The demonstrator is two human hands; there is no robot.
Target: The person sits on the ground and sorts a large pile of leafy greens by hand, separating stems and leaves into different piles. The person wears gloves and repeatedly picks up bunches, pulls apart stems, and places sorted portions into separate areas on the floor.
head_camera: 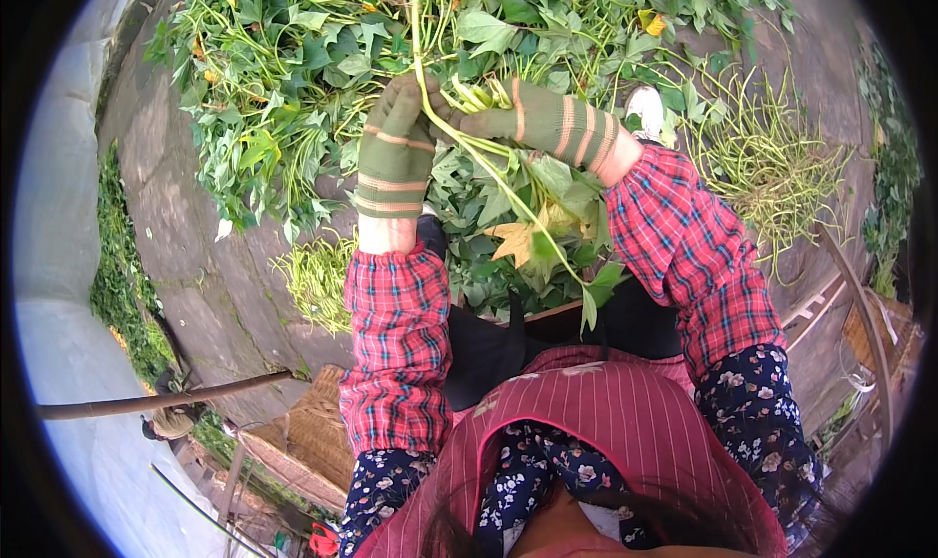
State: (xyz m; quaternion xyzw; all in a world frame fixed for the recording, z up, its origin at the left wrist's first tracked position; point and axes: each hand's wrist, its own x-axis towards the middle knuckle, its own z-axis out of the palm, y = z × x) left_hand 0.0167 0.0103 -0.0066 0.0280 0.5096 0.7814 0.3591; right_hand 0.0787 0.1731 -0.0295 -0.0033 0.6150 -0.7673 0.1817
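Both my hands wear green knit gloves with pale orange stripes. Between them runs a long sweet potato vine [419, 37], rising past the top edge and trailing down toward my lap. My left hand [399, 144] pinches this vine, its fingertips partly hidden behind the stem. Close beside it, my right hand [549, 122] is closed around a small bunch of leaf stalks [476, 95], whose pale cut ends stick out above the thumb. Leaves, one of them yellow [511, 240], hang below the right hand. Under both hands, green leaves [476, 272] lie heaped between my legs.
A broad heap of leafy vines [271, 81] spreads ahead over stone paving [172, 221]. Bare stalks lie in a pile [777, 169] at right and a smaller pile [319, 283] at left. A woven basket [304, 437] and a wooden pole [168, 398] are at lower left.
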